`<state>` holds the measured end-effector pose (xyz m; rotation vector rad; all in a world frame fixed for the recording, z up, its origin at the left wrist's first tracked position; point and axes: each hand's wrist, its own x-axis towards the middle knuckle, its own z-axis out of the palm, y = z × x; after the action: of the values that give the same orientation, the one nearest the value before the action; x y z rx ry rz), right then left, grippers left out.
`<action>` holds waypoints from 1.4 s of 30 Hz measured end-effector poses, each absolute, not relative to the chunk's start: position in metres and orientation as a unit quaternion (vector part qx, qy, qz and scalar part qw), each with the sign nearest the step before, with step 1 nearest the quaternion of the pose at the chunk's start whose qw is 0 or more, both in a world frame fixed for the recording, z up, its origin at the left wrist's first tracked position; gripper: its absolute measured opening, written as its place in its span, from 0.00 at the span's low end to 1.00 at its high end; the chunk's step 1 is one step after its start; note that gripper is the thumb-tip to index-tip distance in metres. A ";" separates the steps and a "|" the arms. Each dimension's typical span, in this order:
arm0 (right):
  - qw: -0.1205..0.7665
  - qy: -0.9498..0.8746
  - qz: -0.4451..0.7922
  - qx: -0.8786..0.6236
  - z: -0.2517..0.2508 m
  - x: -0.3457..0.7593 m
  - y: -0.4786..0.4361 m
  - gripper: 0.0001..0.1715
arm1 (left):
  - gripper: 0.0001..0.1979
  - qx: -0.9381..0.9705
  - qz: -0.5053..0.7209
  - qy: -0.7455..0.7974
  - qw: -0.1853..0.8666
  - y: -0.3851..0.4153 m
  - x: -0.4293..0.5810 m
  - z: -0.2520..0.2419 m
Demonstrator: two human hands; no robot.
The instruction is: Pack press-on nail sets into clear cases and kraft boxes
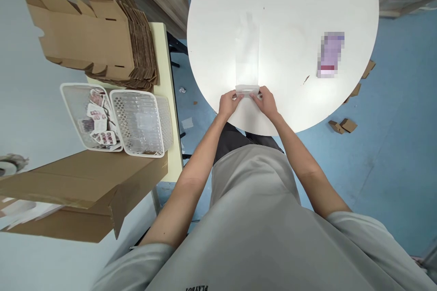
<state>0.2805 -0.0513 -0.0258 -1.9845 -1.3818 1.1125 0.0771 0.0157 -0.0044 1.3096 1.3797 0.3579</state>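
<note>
A long, translucent plastic sleeve [247, 61] lies on the round white table [287, 0], stretching away from me. Its near end is a brighter band across the front, close to the table's edge. At that end's left corner, my left hand [228, 104] is closed, thumb and fingers pinching the plastic. My right hand [267, 102] pinches the right corner the same way. Both thumbs point inward along the near edge, and some fingertips are hidden beneath or behind the plastic. Whether anything is inside the sleeve, I cannot tell.
A blurred purple item [331, 54] lies on the table's right. At left, a side table [175, 154] bears stacked flat cardboard boxes [88, 41], a white basket of printed packets [73, 113] and one of clear plastic pieces [164, 122]. An open carton [68, 177] stands nearer me.
</note>
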 end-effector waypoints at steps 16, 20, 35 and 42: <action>0.223 -0.518 0.337 -0.754 -0.029 0.250 -0.020 0.34 | 0.12 0.588 0.161 0.656 0.445 0.032 0.106 -0.020; 0.192 -0.591 0.341 -0.706 -0.026 0.257 -0.022 0.30 | 0.23 0.724 0.146 0.525 0.423 0.044 0.110 -0.025; 0.116 -0.663 0.384 -0.632 -0.015 0.276 -0.056 0.38 | 0.40 0.800 0.031 0.376 0.466 0.028 0.072 -0.019; 0.075 -0.648 0.415 -0.634 0.013 0.274 -0.093 0.36 | 0.28 0.703 -0.010 0.474 0.530 -0.012 0.059 0.017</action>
<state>0.2740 -0.0926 0.0129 -1.9017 -1.9451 1.2447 0.0586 -0.0116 0.0168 1.6777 1.1318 -0.0232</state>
